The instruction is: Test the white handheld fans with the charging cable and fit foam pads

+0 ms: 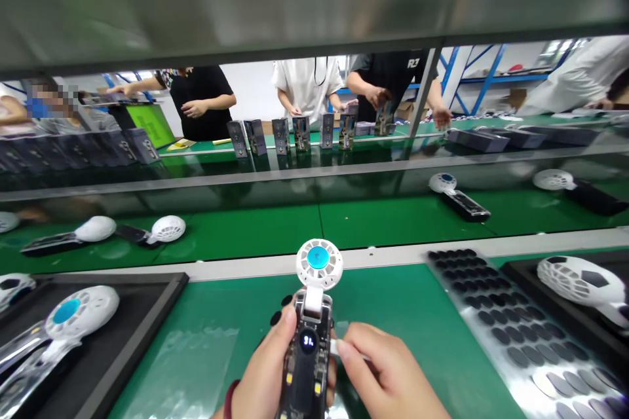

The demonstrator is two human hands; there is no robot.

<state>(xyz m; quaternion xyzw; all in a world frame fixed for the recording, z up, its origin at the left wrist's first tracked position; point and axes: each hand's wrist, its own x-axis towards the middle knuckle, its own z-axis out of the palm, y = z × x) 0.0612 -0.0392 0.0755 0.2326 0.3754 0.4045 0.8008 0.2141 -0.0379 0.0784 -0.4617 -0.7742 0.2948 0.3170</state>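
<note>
A small handheld fan (305, 360) with a white round head, a blue disc at its centre and a dark see-through handle stands upright before me. Its little display is lit and seems to read 91. My left hand (265, 366) is wrapped round the handle from the left. On the other side, my right hand (383, 366) pinches a small white plug-like piece (335, 347) against the handle's right edge. Whether that piece sits in a socket is hidden by the fingers.
At left, a black tray (162, 314) holds more fans. A sheet of black round stickers (484, 314) lies at right, beside another dark tray (521, 275). Several fans rest on the green conveyor (255, 226). Beyond it, people stand behind upright boxes (301, 134). A grey shelf (295, 0) hangs overhead.
</note>
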